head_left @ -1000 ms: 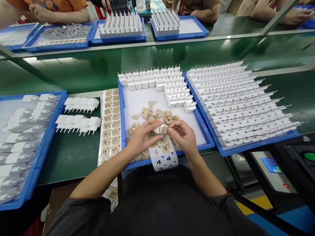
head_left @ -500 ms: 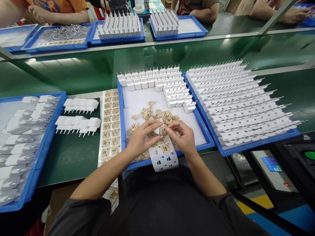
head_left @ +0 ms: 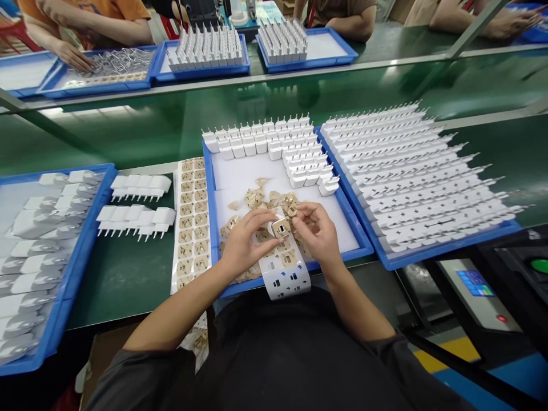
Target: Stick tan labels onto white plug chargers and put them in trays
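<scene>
My left hand (head_left: 248, 237) grips a white adapter (head_left: 280, 228) between thumb and fingers, its tan end with a dark port facing me. Just right of it, my right hand (head_left: 317, 230) is closed in a pinch; a small tan piece (head_left: 293, 209) shows at its fingertips, too small to make out fully. Both hands are over a blue tray (head_left: 359, 250). Loose tan pieces (head_left: 254, 198) lie on its white lining, behind and beneath the hands. A curled white sticker strip (head_left: 286, 282) hangs over the tray's near edge. Upright white adapters (head_left: 257, 140) with pins line the tray's back and right.
A full tray of adapters (head_left: 428, 182) stands on the right, another tray (head_left: 64, 297) on the left. Between are two adapter rows (head_left: 137, 220) and a sticker sheet (head_left: 192, 222). Across the green partition (head_left: 171, 108), people sit by more trays; one person's hand (head_left: 75, 57) touches metal parts.
My right fingers have come away from the adapter's face, slightly up and right, baring its dark port. Across the partition, a person's hand has reached down to the metal parts.
</scene>
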A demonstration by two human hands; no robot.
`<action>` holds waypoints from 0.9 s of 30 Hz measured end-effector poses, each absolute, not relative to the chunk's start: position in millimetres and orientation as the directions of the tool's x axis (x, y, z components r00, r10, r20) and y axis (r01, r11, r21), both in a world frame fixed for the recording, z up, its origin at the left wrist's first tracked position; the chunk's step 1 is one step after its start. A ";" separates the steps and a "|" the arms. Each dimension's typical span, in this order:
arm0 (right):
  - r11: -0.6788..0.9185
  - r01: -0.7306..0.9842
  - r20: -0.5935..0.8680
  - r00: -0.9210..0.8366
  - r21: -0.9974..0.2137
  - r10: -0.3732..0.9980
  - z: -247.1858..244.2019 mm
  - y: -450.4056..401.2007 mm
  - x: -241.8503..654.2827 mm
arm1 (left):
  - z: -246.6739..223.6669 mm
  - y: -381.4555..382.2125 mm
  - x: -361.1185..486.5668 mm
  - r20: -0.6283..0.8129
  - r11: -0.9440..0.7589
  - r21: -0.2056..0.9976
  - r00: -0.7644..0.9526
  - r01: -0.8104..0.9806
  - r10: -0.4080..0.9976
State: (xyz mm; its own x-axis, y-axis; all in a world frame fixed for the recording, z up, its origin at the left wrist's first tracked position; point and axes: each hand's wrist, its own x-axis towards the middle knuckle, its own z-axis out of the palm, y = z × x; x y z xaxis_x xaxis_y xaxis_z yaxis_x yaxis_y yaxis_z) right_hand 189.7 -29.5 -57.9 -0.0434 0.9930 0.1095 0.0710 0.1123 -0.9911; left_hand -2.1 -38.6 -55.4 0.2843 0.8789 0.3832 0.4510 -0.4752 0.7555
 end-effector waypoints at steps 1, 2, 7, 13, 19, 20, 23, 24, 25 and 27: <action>0.089 0.013 0.088 -0.094 -0.996 0.992 -57.8 -28.6 191.0 | -55.4 -39.2 -1.8 0.386 -0.478 0.758 0.285 0.444 0.877; 0.069 -0.040 0.074 -0.148 -0.997 0.986 -57.6 -27.9 192.0 | -55.5 -39.7 -1.6 0.388 -0.482 0.757 0.290 0.441 0.875; 0.048 -0.128 0.079 -0.254 -0.991 0.964 -58.5 -25.2 191.8 | -56.3 -39.8 -0.7 0.412 -0.524 0.707 0.325 0.474 0.851; 0.112 -0.113 0.137 -0.234 -0.987 0.963 -59.2 -23.2 192.5 | -57.0 -40.5 1.0 0.492 -0.595 0.598 0.341 0.537 0.801; 0.151 -0.089 0.168 -0.227 -0.985 0.959 -60.3 -21.5 193.0 | -56.9 -40.9 0.9 0.510 -0.617 0.547 0.358 0.566 0.782; 0.153 -0.083 0.168 -0.223 -0.985 0.960 -60.4 -21.5 192.7 | -57.1 -40.8 0.6 0.510 -0.616 0.542 0.360 0.572 0.782; 0.159 -0.081 0.173 -0.215 -0.984 0.961 -60.2 -21.4 192.1 | -57.8 -40.2 -0.6 0.512 -0.622 0.526 0.368 0.580 0.776; 0.162 -0.082 0.176 -0.212 -0.983 0.961 -60.0 -21.4 192.0 | -58.1 -40.1 -1.0 0.512 -0.625 0.525 0.372 0.577 0.774; 0.164 -0.083 0.178 -0.213 -0.983 0.961 -59.7 -21.4 192.1 | -58.3 -40.0 -1.3 0.511 -0.626 0.531 0.373 0.571 0.774; 0.161 -0.081 0.175 -0.216 -0.984 0.961 -59.4 -21.2 192.5 | -58.4 -40.2 -1.6 0.507 -0.619 0.571 0.361 0.539 0.783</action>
